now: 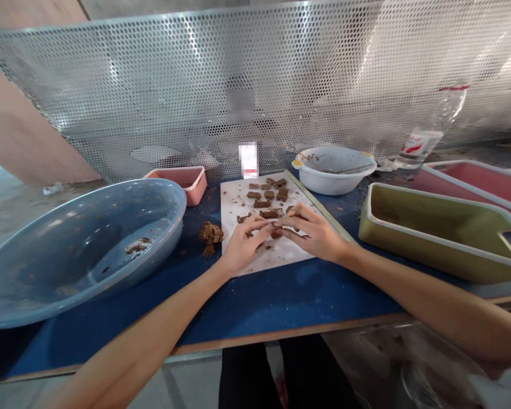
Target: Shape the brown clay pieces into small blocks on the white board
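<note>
On a white sheet (281,258) lie several small brown molded pieces (269,194), some bone-shaped, that look like clay or dough. My left hand (247,243) and my right hand (314,232) meet over the near part of the sheet. Their curled fingertips close from both sides on a small brown piece (276,232), which the fingers partly hide. Just beyond the fingertips lies a longer brown piece (271,214). A crumbly brown lump (210,233) rests on the blue table beside the sheet's left edge, and crumbs are scattered about.
A large blue basin (153,272) stands left, with a small pink tray (196,190) behind it. A white basin (334,180), a green bin (409,250), a red bin (485,176) and a plastic bottle (426,136) are right. A perforated metal panel (174,85) closes the back.
</note>
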{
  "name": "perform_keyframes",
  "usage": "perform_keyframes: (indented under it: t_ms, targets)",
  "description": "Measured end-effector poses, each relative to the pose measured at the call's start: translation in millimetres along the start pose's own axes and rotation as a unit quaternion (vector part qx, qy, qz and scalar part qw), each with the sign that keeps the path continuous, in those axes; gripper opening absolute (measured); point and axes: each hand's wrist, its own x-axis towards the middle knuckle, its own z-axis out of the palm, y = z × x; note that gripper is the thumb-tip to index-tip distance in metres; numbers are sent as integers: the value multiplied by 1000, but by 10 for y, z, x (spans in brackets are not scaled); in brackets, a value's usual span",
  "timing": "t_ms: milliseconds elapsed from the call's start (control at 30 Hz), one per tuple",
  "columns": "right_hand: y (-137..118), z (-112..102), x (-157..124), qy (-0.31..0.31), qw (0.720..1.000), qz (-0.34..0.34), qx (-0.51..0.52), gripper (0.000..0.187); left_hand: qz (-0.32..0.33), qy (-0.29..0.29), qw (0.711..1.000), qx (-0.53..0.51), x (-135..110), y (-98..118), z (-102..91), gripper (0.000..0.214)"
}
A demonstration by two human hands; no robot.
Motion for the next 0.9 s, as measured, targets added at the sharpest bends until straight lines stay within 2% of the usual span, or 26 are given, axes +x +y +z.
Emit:
perform_keyframes:
  t_ms: [133,267,367,567,700,800,900]
  targets:
    - [-17,-31,35,-13,999,41,15,8,28,55,998,21,-9,-6,-47,29]
    - [4,-45,44,-33,999,17,29,29,32,90,994,57,8,-31,-77,31]
    - [17,-42,31,-31,999,14,25,30,28,96,993,56,20,-40,-85,31]
    - [-3,-22,13,-22,999,17,24,5,18,76,996,51,17,-60,-70,27]
    - [-20,-12,18,-23,999,11,22,10,16,50,998,41,7,-62,-50,23]
    - [-24,-20,25,-14,1000,8,20,13,6,53,998,31,6,-56,-50,23]
    - [-14,-36,29,-19,1000,14,16,5,-8,64,998,13,13,-56,-58,24]
